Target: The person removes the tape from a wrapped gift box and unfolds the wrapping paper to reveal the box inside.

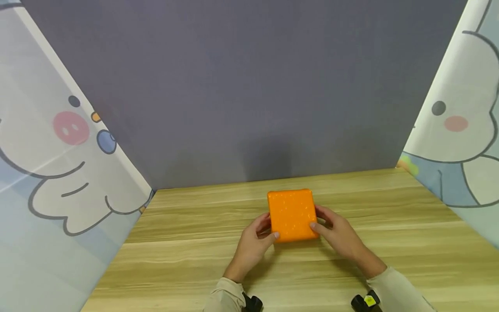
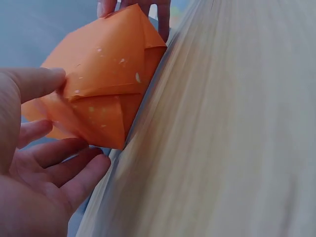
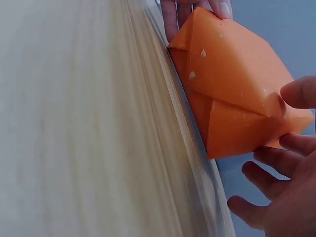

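An orange paper-wrapped box (image 1: 293,215), square on top with small pale specks, is between both hands just above or on the wooden tabletop; I cannot tell which. On its left side my left hand (image 1: 251,247) holds it, thumb at the near corner and fingers along the side. My right hand (image 1: 343,236) grips the right side, its thumb on the top edge. In the left wrist view the folded end flaps of the wrapped box (image 2: 106,74) show. The right wrist view shows similar creases on the box (image 3: 232,89), with several fingers (image 3: 276,163) spread below it.
The wood-grain table (image 1: 175,260) spreads around the hands. A grey panel (image 1: 249,86) stands at its back edge. Cartoon-printed sheets flank it, one at the left (image 1: 46,173) and one at the right (image 1: 460,143).
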`<state>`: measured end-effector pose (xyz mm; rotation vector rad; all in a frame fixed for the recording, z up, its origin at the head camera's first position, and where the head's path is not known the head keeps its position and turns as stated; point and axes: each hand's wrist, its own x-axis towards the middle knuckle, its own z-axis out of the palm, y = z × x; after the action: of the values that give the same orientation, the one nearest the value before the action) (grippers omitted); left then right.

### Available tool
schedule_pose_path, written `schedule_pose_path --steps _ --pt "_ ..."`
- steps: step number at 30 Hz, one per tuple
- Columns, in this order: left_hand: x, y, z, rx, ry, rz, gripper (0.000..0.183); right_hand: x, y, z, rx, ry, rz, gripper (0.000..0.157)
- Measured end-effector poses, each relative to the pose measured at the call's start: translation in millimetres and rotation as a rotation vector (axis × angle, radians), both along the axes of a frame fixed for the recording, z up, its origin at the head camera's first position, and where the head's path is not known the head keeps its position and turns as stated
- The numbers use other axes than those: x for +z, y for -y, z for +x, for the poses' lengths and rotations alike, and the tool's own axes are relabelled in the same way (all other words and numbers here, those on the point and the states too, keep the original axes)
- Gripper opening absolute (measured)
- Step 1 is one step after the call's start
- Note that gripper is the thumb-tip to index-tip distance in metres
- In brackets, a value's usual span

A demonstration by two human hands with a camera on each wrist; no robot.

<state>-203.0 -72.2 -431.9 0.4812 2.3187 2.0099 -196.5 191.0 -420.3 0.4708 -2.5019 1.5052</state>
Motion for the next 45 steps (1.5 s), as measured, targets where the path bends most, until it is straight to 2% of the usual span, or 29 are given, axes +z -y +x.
schedule_pose_path --steps 7,17,23,31,36,45 --pt "2.5 1 0.3 0.011 -0.008 0.0 0.069 0.3 3 0.8 -0.032 -0.023 -0.03 0.055" --pt "3.5 2 4.1 0.091 -0.101 -0.053 0.055 3.5 11 6.9 -0.026 -0.028 -0.057 0.059" --pt "4.9 4 5.1 0.092 -0.116 -0.062 0.053 4.6 15 9.0 -0.009 -0.043 -0.076 0.057" --pt "6.9 2 6.7 0.093 -0.146 -0.061 0.051 6.4 15 11.7 -0.066 -0.054 -0.07 0.053" --pt "7.3 0 8.4 0.149 -0.16 -0.072 0.05 5.1 15 9.7 -0.05 -0.071 -0.128 0.048" --pt "7.9 -3 6.9 0.116 -0.107 0.147 0.043 3.1 13 9.9 -0.031 -0.089 -0.223 0.042"
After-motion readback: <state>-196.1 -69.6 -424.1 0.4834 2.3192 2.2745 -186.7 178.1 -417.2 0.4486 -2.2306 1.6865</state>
